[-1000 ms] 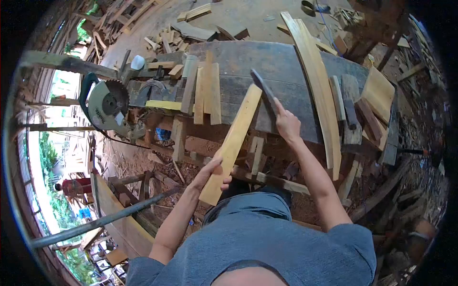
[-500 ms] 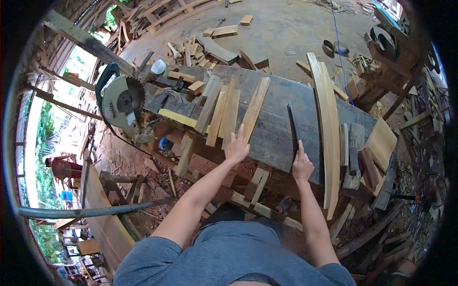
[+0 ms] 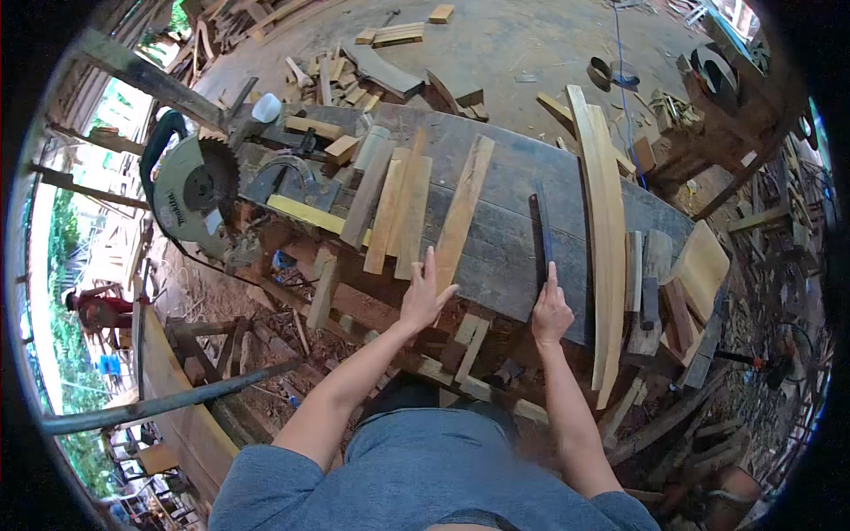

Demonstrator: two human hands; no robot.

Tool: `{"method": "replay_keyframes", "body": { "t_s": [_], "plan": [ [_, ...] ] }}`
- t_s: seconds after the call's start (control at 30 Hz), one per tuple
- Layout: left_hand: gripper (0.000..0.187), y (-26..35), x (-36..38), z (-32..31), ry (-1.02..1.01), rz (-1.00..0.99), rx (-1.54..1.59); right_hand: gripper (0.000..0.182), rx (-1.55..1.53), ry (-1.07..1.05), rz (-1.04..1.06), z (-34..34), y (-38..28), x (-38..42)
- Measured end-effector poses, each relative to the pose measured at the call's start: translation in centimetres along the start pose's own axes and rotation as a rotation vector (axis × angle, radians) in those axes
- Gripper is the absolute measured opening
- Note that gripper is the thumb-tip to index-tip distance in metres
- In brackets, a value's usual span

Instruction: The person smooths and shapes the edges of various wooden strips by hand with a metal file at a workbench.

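My left hand (image 3: pixel 425 299) is at the near end of a light wooden strip (image 3: pixel 467 205) that slants across the dark workbench (image 3: pixel 505 257). Its index finger is stretched out and the thumb is spread to the right, against or over the strip. My right hand (image 3: pixel 552 311) touches the near end of a thin dark bar (image 3: pixel 543 221), index finger extended along it and the other fingers curled in. Left of the light strip lie several narrow boards (image 3: pixel 386 212). Two long pale boards (image 3: pixel 600 239) lie right of the dark bar.
A circular saw (image 3: pixel 199 188) stands at the bench's left end. Short blocks and a curved wooden panel (image 3: pixel 703 270) lie at the right end. Wood scraps (image 3: pixel 336 80) cover the floor beyond. A metal pipe (image 3: pixel 168 403) crosses the lower left. A person (image 3: pixel 102 310) is far left.
My left hand has shifted down and left, its thumb now spread. The camera view has shifted slightly. The dark bar has turned slightly, its blue-grey face now on the right.
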State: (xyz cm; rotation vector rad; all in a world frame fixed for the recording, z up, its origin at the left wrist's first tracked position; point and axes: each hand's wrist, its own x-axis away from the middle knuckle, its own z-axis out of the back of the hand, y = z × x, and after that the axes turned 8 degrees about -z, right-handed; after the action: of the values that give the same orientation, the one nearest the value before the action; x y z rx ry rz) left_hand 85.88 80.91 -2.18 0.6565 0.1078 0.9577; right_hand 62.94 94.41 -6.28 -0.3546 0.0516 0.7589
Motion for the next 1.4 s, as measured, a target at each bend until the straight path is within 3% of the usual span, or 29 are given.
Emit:
{"method": "replay_keyframes", "body": {
  "t_s": [0.23,0.3,0.33,0.4,0.47,0.57,0.7,0.87,0.9,0.97,1.07,1.1,1.13,1.23,1.27,1.3,1.37,1.4],
  "plan": [
    [0.063,-1.6,1.4,-1.0,0.033,-0.074,0.092,0.053,-0.027,-0.032,-0.037,0.2,0.0,0.1],
    [0.048,2.5,1.8,2.1,0.358,-0.33,-0.023,0.054,-0.029,-0.043,-0.023,0.2,0.0,0.2],
    [0.039,6.5,2.2,5.1,0.312,-0.309,0.172,0.053,-0.072,-0.047,-0.041,-0.1,0.1,0.3],
    [0.034,14.8,3.1,13.3,-0.102,-0.422,0.696,0.052,-0.05,-0.023,-0.043,-0.1,0.0,0.3],
    [0.021,20.7,5.8,19.0,-0.33,-0.471,1.133,0.05,-0.031,-0.056,-0.064,-0.6,0.1,0.3],
    [0.02,24.9,8.9,20.9,-0.677,-0.693,1.664,0.049,-0.011,-0.015,-0.044,-0.3,0.3,0.2],
    [0.021,26.9,11.0,19.4,-1.005,-0.761,1.984,0.049,-0.032,-0.087,-0.031,0.2,0.2,0.0],
    [0.025,28.0,13.8,18.4,-1.1,-0.698,2.197,0.048,-0.055,-0.09,0.003,0.4,0.7,0.0],
    [0.026,28.3,14.6,18.3,-1.032,-0.67,2.234,0.048,-0.058,-0.082,0.0,0.5,0.7,-0.1],
    [0.029,29.4,15.9,18.0,-0.501,-0.65,2.095,0.047,-0.066,-0.107,-0.007,0.4,0.8,-0.1],
    [0.027,30.2,15.7,17.5,-0.411,-0.775,1.941,0.048,-0.123,-0.149,-0.033,0.3,1.0,-0.5],
    [0.018,30.1,14.9,17.5,-0.63,-0.775,1.916,0.048,-0.127,-0.141,-0.037,0.6,1.2,-0.6],
    [0.025,30.0,13.9,17.6,-0.844,-0.766,1.879,0.05,-0.194,-0.095,-0.08,0.9,1.5,-0.5],
    [0.076,29.8,11.3,17.9,-1.466,-0.72,1.697,0.054,-0.273,0.054,-0.104,2.5,4.0,-0.7],
    [0.076,29.8,11.3,18.0,-1.47,-0.728,1.689,0.056,-0.286,0.15,-0.092,3.4,5.3,-0.6],
    [0.08,29.7,11.5,18.1,-1.43,-0.771,1.648,0.058,-0.217,-0.099,-0.289,6.5,5.8,-0.5],
    [0.085,30.0,11.6,18.1,-1.389,-0.826,1.607,0.061,-0.202,-0.025,-0.302,7.3,8.9,-0.2],
    [0.075,30.5,11.5,18.3,-1.283,-0.778,1.682,0.064,-0.141,0.009,-0.308,8.3,9.8,0.1]
  ]
}}
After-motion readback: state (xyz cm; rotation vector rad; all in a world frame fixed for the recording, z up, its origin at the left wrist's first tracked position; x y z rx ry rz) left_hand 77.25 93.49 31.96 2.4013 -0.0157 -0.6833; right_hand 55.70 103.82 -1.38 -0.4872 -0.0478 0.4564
